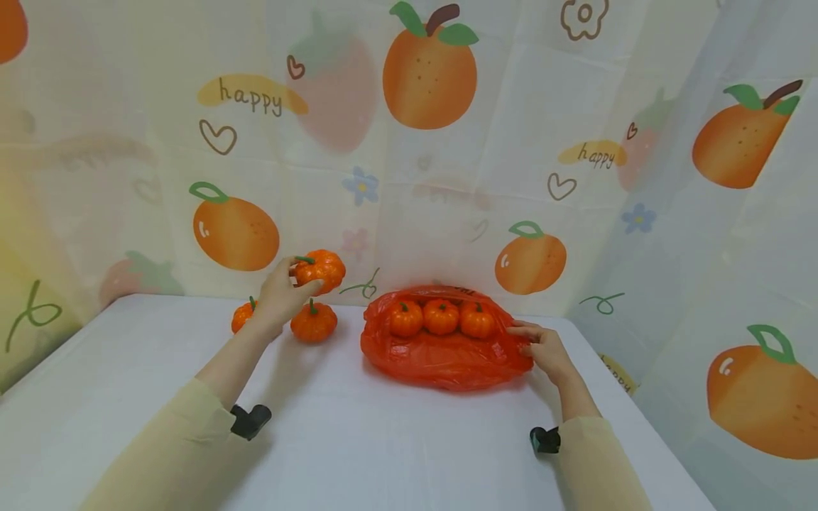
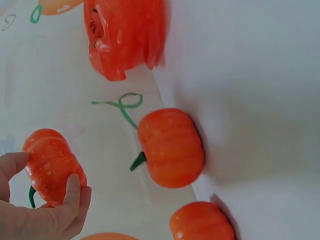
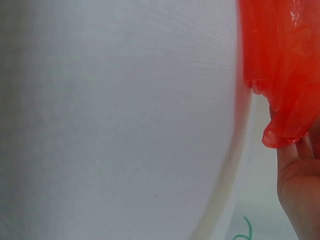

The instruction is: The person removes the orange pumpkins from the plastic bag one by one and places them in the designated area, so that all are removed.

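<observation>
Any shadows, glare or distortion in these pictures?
Head view: soft shadows on the table, glossy highlights on the held pumpkin and red bag; left wrist: soft shadows beside the resting pumpkins; right wrist: left side dim, table edge looks bowed.

A white counter (image 1: 409, 447) is being backed by a pale curtain (image 1: 511, 177), which is being decorated by printed oranges (image 1: 429, 78) with green leaves. Among them, faded strawberries (image 1: 339, 96), blue flowers (image 1: 361, 186) and brown heart outlines (image 1: 218, 137) are being displayed. The word "happy" (image 1: 251, 97) is being set over yellow strokes (image 1: 297, 102), while green squiggles (image 1: 603, 302) are being shown near the counter's far edge.
</observation>
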`<control>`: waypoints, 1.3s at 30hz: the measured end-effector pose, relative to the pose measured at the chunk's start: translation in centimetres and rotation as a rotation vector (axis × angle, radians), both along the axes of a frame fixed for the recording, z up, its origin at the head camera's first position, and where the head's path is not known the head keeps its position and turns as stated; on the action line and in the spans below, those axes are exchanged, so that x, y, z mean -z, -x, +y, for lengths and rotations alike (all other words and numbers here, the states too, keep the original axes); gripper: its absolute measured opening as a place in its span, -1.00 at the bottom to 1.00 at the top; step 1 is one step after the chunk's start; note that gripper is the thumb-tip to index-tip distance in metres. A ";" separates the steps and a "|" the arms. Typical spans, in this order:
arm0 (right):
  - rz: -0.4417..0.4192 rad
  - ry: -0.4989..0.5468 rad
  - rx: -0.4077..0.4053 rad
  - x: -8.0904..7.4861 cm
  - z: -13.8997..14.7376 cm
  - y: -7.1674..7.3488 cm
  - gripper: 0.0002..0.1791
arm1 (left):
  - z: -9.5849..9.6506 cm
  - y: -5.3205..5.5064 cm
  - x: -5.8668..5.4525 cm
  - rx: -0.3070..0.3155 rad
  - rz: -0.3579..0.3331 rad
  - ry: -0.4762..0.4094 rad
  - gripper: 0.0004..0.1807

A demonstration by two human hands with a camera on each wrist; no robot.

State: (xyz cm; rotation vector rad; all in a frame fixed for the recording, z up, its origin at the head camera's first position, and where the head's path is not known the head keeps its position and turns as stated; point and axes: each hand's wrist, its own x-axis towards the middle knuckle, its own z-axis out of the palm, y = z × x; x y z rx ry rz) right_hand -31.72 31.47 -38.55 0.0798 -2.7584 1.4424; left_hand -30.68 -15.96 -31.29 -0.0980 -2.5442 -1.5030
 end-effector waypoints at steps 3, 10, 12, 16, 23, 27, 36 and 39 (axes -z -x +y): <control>-0.004 0.006 -0.005 0.0 -0.1 -0.1 -0.46 | -1.0 0.1 0.2 -0.021 0.010 0.008 -0.28; -0.010 0.002 -0.001 -0.1 -0.1 -0.2 -0.46 | -3.3 0.3 0.2 -0.075 -0.009 0.017 -0.18; -0.005 -0.004 -0.002 -0.1 0.0 -0.2 -0.46 | -4.0 0.3 0.2 -0.090 -0.009 0.016 -0.18; -0.003 -0.004 -0.002 -0.2 0.0 -0.2 -0.46 | -5.2 0.2 0.3 -0.123 -0.016 0.005 -0.17; -0.001 -0.004 0.003 -0.1 0.1 -0.1 -0.45 | -7.6 0.3 0.7 -0.192 -0.036 -0.002 -0.14; -0.007 -0.006 0.011 -0.1 0.1 0.0 -0.44 | -8.9 0.6 1.2 -0.242 -0.051 -0.009 -0.12; -0.007 -0.010 0.002 -0.2 0.1 0.1 -0.44 | -11.6 0.8 2.3 -0.312 -0.072 -0.025 -0.12; -0.003 -0.009 -0.004 -0.2 0.0 0.0 -0.44 | -12.2 0.6 2.6 -0.329 -0.089 -0.031 -0.13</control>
